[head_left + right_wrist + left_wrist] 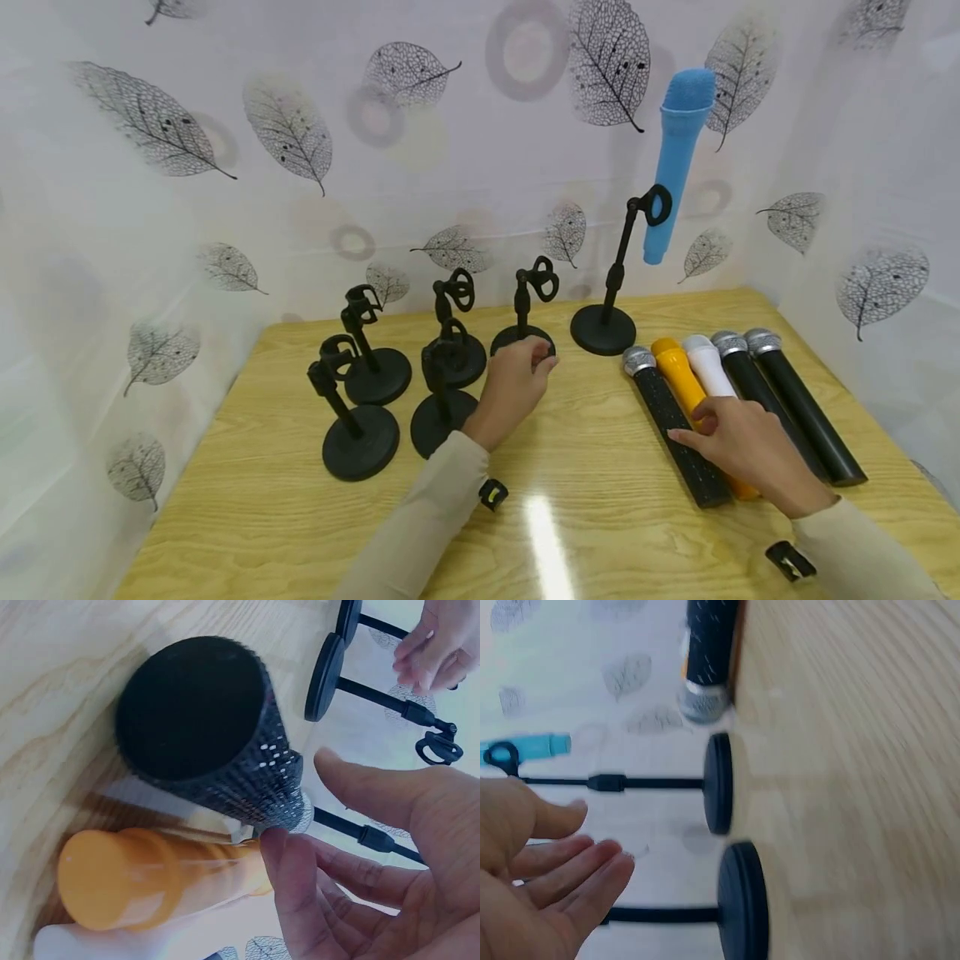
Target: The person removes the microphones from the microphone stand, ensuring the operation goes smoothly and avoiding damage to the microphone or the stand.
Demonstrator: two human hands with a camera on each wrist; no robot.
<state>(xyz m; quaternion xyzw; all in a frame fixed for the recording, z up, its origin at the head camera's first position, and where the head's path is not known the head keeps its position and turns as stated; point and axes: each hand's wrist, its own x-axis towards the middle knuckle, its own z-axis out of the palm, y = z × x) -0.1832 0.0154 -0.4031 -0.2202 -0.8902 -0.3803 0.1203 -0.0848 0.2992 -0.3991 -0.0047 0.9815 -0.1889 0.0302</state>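
Note:
My right hand (750, 442) hovers over the row of microphones, thumb and fingers apart at the sparkly black microphone (678, 446) and the orange microphone (678, 371). From the right wrist, the fingertips (274, 844) reach the side of the black one, with the thumb across from them. My left hand (516, 387) holds nothing and is in the air among the stands, its loosely bent fingers overlapping the base of a short black microphone stand (522, 312). A blue microphone (678, 158) sits tilted in the clip of a taller stand (617, 275).
A white microphone (708, 365) and two black microphones (772, 417) (813, 408) lie beside the orange one. Several short stands with empty clips, including a front-left stand (360, 442), fill the left of the wooden table (262, 517). A leaf-patterned sheet (300, 50) surrounds the table's back and sides.

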